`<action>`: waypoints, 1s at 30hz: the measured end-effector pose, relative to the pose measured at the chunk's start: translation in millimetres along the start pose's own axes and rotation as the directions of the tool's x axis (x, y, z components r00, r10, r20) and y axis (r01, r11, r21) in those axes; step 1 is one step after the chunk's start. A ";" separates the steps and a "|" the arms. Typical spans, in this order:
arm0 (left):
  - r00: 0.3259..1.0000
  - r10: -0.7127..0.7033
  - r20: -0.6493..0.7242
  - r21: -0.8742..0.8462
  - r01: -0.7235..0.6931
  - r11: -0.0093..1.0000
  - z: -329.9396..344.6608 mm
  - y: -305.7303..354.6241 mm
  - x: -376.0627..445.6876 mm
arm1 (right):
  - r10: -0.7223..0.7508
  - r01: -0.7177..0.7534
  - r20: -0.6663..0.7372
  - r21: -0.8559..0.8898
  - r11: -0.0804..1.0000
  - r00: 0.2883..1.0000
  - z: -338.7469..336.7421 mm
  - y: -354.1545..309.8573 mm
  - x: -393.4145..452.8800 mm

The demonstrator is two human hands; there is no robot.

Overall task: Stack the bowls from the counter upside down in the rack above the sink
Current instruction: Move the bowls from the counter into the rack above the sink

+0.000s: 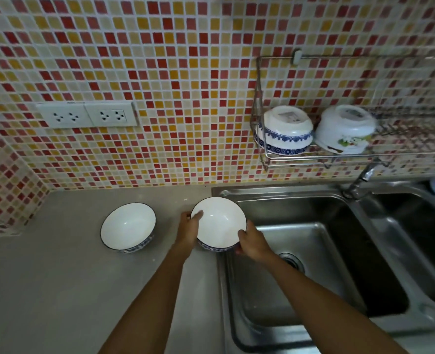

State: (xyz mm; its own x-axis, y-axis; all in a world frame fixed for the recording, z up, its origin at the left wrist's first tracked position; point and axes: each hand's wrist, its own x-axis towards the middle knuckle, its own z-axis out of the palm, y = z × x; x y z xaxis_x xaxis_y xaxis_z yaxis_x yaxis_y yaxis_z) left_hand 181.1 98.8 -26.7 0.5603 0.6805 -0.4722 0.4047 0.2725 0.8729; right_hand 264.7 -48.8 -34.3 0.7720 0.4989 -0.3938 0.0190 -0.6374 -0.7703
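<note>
You've got the white bowl (pixel 219 222) in both hands now, mouth up, right at the seam where the counter (pixel 58 290) meets the sink (pixel 300 251). Your left hand (pixel 189 229) clasps the near-left rim, thumb tipped over into the inside; your right hand (pixel 253 242) clasps the near-right rim, fingers wrapped under the blue-patterned wall. Both are grasping the bowl, neither free.

Here's what matters: the rack (pixel 313 157) sits up and away to the right of your grip, on the tiled wall above the sink, well apart from the bowl. Your right hand is on the nearer side. Inside it, the blue-banded stack (pixel 284 132) stands at the rack's left end, bottoms up, and just beside it on the right is a flowered bowl (pixel 344 130), also inverted. The stack looks like your target, judging by the matching pattern.

The bowl in your hands opens upward, so I'd say it needs a full flip before it can cap that stack, foot up, axis in line with the stack's.

Both forearms reach forward, roughly parallel, wrists low, bowl about level.

Off to the left of your grip, one more bowl (pixel 128 227) waits upright on the counter, untouched. So by my reckoning, two remain to rack.
</note>
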 end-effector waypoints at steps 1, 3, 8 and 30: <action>0.999 -0.025 0.038 -0.058 0.028 0.998 5.1 1.7 -6.6 | -0.009 0.009 0.004 0.013 1.000 1.000 -5.9 2.8 -4.4; 0.994 -0.023 0.102 -0.095 0.033 0.995 17.3 2.1 -18.5 | -0.017 0.017 -0.010 0.035 0.999 1.000 -20.8 11.4 -13.8; 0.962 0.080 0.261 -0.098 -0.056 0.994 52.9 4.3 -49.0 | -0.024 0.033 -0.086 0.099 0.995 0.996 -62.8 30.3 -37.1; 0.920 0.338 0.199 -0.220 -0.294 0.930 236.2 94.6 -134.1 | -0.388 0.436 -0.417 0.024 0.900 0.822 -298.7 61.1 -50.7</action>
State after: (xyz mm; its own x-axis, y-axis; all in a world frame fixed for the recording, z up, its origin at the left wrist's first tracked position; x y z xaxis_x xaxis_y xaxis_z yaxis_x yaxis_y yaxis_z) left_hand 314.9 -127.3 90.2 0.7963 0.5824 -0.1635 0.0525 0.2027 0.9778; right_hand 416.5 -288.4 88.4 0.8922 0.4126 0.1837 0.3384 -0.3415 -0.8768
